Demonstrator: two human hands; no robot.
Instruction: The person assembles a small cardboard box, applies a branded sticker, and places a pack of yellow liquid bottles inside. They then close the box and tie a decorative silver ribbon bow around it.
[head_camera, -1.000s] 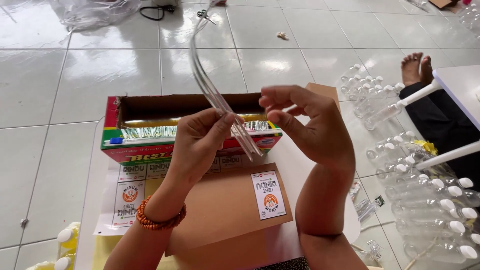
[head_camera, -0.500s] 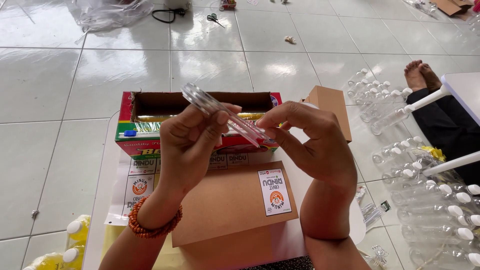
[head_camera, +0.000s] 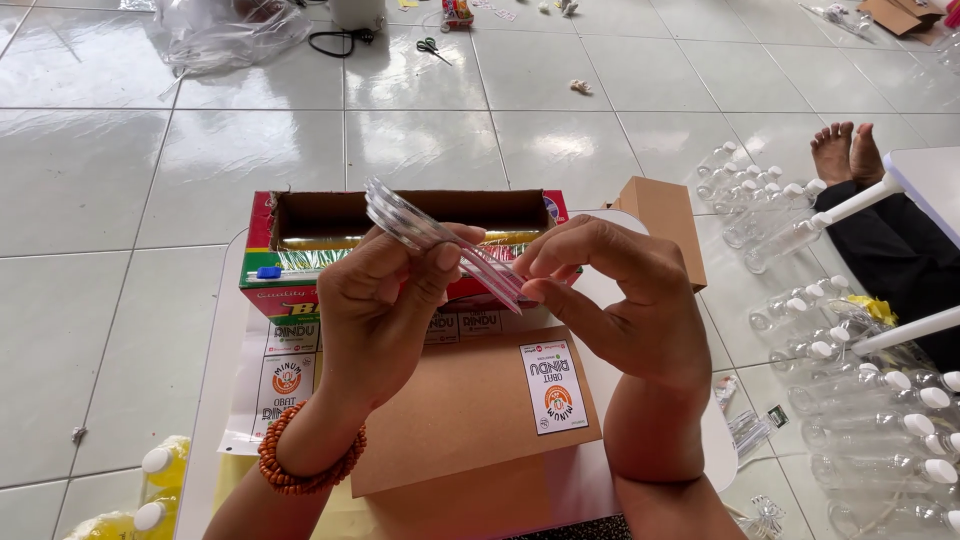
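My left hand (head_camera: 385, 300), with an orange bead bracelet at the wrist, grips a bundle of clear plastic strips (head_camera: 425, 232) near its middle. My right hand (head_camera: 620, 300) pinches the bundle's lower end between thumb and fingers. The bundle slants from upper left to lower right, above an open cardboard box (head_camera: 300, 215) with a red and green front. Under my hands lies a brown cardboard sheet (head_camera: 455, 420) with a small printed sticker (head_camera: 552, 386).
A sheet of printed labels (head_camera: 285, 375) lies on the low white table (head_camera: 215, 400). Several empty clear bottles with white caps (head_camera: 880, 410) lie on the tiled floor at right. Another person's bare feet (head_camera: 848, 150) rest far right. Scissors (head_camera: 432, 47) lie far back. A small brown box (head_camera: 665, 220) stands right of the open box.
The long clear strips stood curved high above the box; now they are gathered into a shorter, flatter bundle between both hands. The view has tilted down slightly.
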